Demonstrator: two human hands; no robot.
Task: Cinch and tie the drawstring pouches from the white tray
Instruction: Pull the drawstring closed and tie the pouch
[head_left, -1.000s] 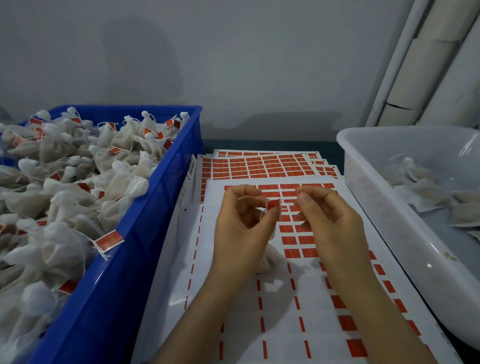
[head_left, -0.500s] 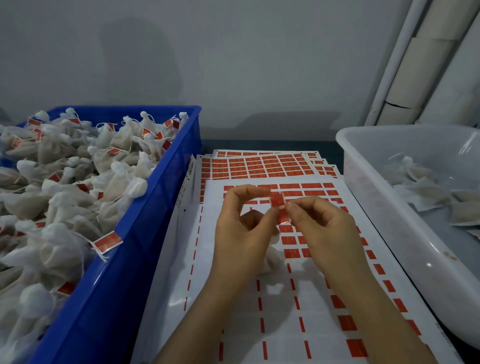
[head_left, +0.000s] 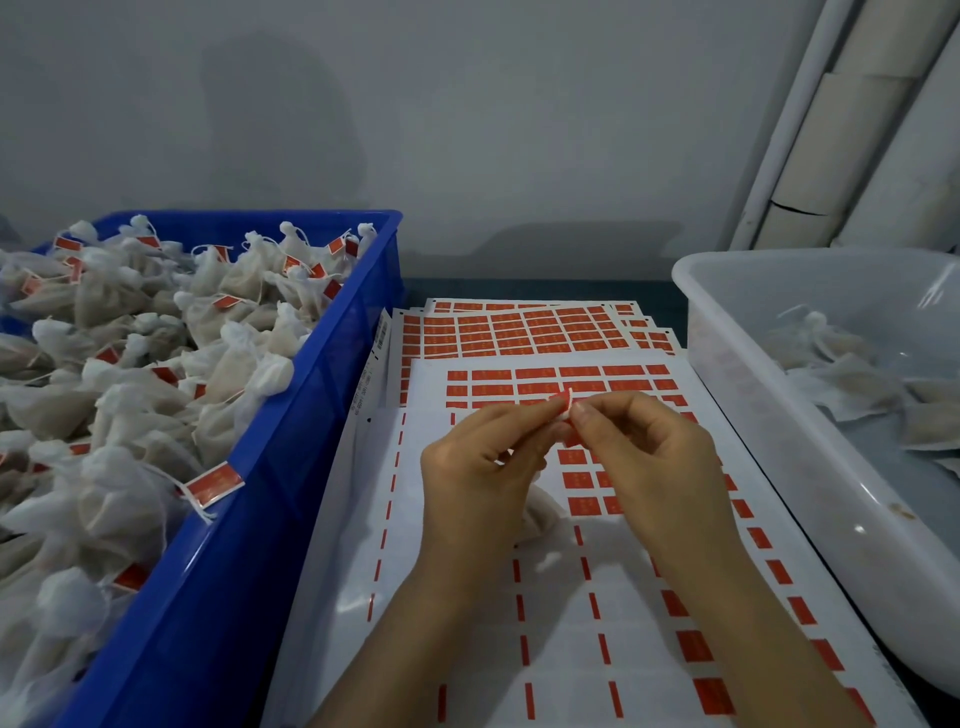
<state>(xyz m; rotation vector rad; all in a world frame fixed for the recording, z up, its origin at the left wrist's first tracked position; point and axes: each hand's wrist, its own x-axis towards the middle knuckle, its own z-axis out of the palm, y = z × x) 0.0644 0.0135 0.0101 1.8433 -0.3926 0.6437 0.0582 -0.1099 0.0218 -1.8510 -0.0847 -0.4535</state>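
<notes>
**2 hands pinch 1 red label over the sticker sheets**

Both hands meet above the top label sheet (head_left: 519, 634). The left hand (head_left: 483, 478) and the right hand (head_left: 649, 457) each close thumb and forefinger narrowly on the same small red label (head_left: 563, 401), which looks folded between the fingertips. Their other fingers are curled in.

Below the left palm a white drawstring pouch (head_left: 540, 514) shows in part. Whether it rests on the sheet or hangs just above it cannot be told, and its string is hidden by the hands.

The white tray (head_left: 737, 374) stands at the right edge of the sheets. It holds several flat, uncinched pouches (head_left: 852, 364) toward its far side.

The blue crate (head_left: 291, 493) on the left is heaped with cinched pouches (head_left: 119, 493), many bearing a red tag. 1 tag (head_left: 214, 484) lies over the crate's near rim on its string.

The top sheet keeps full red labels at its far end and along its right side. Its middle is peeled down to narrow red strips. The print on the labels is too small to read. A barcode strip (head_left: 382, 332) and a line of fine print run along the left edge of a lower sheet, both illegible.
</notes>
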